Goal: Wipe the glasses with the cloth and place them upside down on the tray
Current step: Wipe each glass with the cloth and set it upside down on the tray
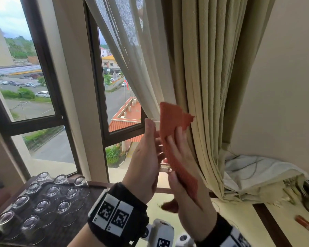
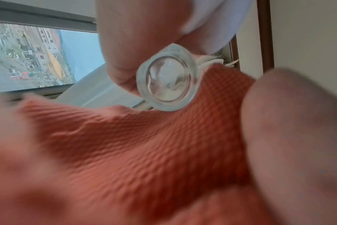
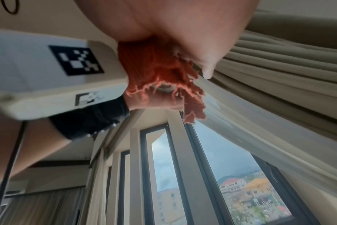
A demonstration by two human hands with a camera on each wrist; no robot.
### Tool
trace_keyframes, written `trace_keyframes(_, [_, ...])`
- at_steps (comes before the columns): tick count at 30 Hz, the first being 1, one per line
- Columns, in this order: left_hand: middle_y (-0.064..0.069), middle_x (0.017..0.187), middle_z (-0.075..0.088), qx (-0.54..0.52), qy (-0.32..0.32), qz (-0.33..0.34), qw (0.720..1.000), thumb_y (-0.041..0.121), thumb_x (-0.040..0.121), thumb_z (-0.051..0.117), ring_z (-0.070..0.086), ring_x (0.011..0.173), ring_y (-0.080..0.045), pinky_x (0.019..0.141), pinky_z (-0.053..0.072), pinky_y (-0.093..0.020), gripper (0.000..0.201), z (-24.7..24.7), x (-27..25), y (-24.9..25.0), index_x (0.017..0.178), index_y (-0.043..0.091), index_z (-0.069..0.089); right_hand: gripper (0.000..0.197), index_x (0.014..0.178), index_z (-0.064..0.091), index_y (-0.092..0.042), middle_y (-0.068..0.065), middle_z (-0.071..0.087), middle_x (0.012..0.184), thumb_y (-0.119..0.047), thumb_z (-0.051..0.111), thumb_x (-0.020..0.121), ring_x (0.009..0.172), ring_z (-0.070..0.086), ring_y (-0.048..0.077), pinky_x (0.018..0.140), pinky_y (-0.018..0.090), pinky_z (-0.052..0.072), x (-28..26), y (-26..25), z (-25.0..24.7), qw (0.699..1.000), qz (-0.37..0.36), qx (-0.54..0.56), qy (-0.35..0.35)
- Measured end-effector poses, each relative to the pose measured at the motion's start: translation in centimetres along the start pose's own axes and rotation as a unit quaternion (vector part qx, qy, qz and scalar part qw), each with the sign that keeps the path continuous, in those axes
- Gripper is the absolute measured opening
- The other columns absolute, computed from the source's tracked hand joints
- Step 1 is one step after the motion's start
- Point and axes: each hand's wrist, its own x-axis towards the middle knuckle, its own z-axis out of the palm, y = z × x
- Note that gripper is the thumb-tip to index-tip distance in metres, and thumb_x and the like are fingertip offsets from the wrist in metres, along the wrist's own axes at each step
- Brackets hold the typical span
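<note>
The left hand (image 1: 144,157) holds a small clear glass (image 2: 168,77) up in front of the window (image 1: 32,72), fingers wrapped round its side. In the left wrist view the thick round base of the glass faces the camera, with fingers (image 2: 137,45) curled against its wall. The glass looks empty as far as its base shows. The right hand (image 1: 182,168) presses an orange ribbed cloth (image 1: 175,139) against the other side of the glass; its fingers lie fairly straight over the cloth, the thumb is hidden behind it, and the cloth's lower end hangs down past the palm. In the right wrist view the frayed edge of the cloth (image 3: 164,76) bunches around the glass, and only a sliver of glass peeps out.

At the left end of the desk (image 1: 168,209) sits a dark tray (image 1: 64,230). On it stand eleven glasses (image 1: 52,191), all upside down with their bases up, set in rough rows from the tray's near left corner towards its far edge. None touches its neighbour that I can make out.

Behind the hands hang a sheer curtain (image 1: 132,59) and a heavier beige curtain (image 1: 212,68). At the right end of the desk lies a crumpled white cloth (image 1: 257,173), and near the right edge a red pen-like object (image 1: 307,225).
</note>
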Motion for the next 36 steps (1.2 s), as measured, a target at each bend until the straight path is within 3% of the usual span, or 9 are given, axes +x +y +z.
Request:
trace_keyframes(4, [-0.019,0.117,0.076,0.016,-0.003,0.022,1.000,0.085,0.096,0.040,0.071,0.110,-0.037,0.104,0.054,-0.055,0.084,-1.3,0.6,0.3,0.121,0.013,0.075,0.059,0.163,0.024,-0.048,-0.013,0.026,0.172,-0.050,0.042,0.107,0.155,0.036,0.021,0.099,0.075,0.049,-2.8,2.2,1.1,1.000,0.026,-0.008,-0.011])
trace_keyframes(9, [-0.005,0.088,0.070,0.029,-0.033,0.019,0.999,0.077,0.096,0.040,0.069,0.079,-0.017,0.078,0.058,-0.036,0.076,-0.6,0.2,-0.5,0.111,0.009,0.071,0.063,0.142,0.059,-0.023,0.014,0.075,0.088,-0.068,0.051,0.098,0.070,0.072,0.034,0.052,0.035,0.057,0.3,1.0,0.5,0.968,0.188,0.154,0.064])
trace_keyframes(12, [-0.009,0.098,0.071,0.017,-0.008,0.014,1.000,0.079,0.094,0.043,0.070,0.085,-0.019,0.082,0.059,-0.040,0.078,0.1,0.0,-0.7,0.117,0.009,0.071,0.054,0.154,0.049,-0.019,0.006,0.075,0.123,-0.044,0.044,0.106,0.103,0.076,0.021,0.063,0.034,0.063,2.6,-0.4,0.4,0.965,0.140,0.205,0.079])
trace_keyframes(15, [-0.018,0.112,0.077,0.010,0.011,0.009,1.000,0.083,0.097,0.042,0.074,0.103,-0.032,0.100,0.058,-0.051,0.082,-0.3,0.8,-0.3,0.121,0.012,0.075,0.052,0.162,0.032,-0.045,-0.018,0.032,0.169,-0.035,0.043,0.112,0.154,0.038,0.026,0.094,0.072,0.054,1.9,-0.4,0.9,0.996,0.016,0.087,0.024])
trace_keyframes(19, [-0.012,0.117,0.079,0.019,0.031,0.014,0.999,0.088,0.089,0.049,0.074,0.115,-0.031,0.107,0.055,-0.051,0.087,-1.3,1.8,0.4,0.124,0.013,0.075,0.057,0.163,0.031,-0.044,-0.021,0.013,0.174,-0.053,0.042,0.107,0.163,0.012,0.022,0.103,0.078,0.044,-1.3,1.8,2.0,1.000,0.008,-0.002,-0.013])
trace_keyframes(26, [-0.013,0.105,0.068,0.044,0.029,0.012,0.999,0.086,0.087,0.041,0.062,0.090,-0.021,0.091,0.056,-0.042,0.086,-1.2,1.5,-0.9,0.118,0.013,0.072,0.074,0.125,0.069,-0.030,0.018,0.074,0.091,-0.086,0.063,0.077,0.068,0.071,0.025,0.048,0.027,0.054,1.3,1.2,1.8,0.951,0.226,0.186,0.099])
trace_keyframes(30, [-0.008,0.097,0.072,-0.006,0.045,-0.004,0.999,0.081,0.094,0.040,0.069,0.086,-0.022,0.088,0.058,-0.043,0.083,-0.7,1.7,-0.7,0.115,0.008,0.073,0.066,0.139,0.060,-0.014,-0.019,0.073,0.095,-0.064,0.056,0.096,0.094,0.072,0.006,0.071,0.035,0.064,2.8,0.7,1.7,0.965,0.148,0.200,0.079])
trace_keyframes(33, [-0.014,0.111,0.079,-0.015,0.036,0.005,0.999,0.093,0.086,0.041,0.076,0.100,-0.031,0.095,0.058,-0.045,0.095,-1.5,2.2,0.3,0.118,0.011,0.077,0.049,0.157,0.044,-0.037,-0.010,0.053,0.155,-0.043,0.046,0.109,0.150,0.040,0.018,0.121,0.052,0.039,0.7,1.0,2.3,0.992,0.030,0.121,0.009])
trace_keyframes(36, [-0.013,0.101,0.081,-0.004,0.018,0.015,1.000,0.087,0.070,0.059,0.078,0.090,-0.027,0.081,0.063,-0.037,0.095,-2.1,2.6,1.2,0.120,0.007,0.071,0.054,0.153,0.043,-0.053,-0.019,0.030,0.169,-0.025,0.043,0.106,0.157,0.032,0.019,0.116,0.061,0.043,-1.3,1.9,2.9,0.990,0.072,0.125,-0.011])
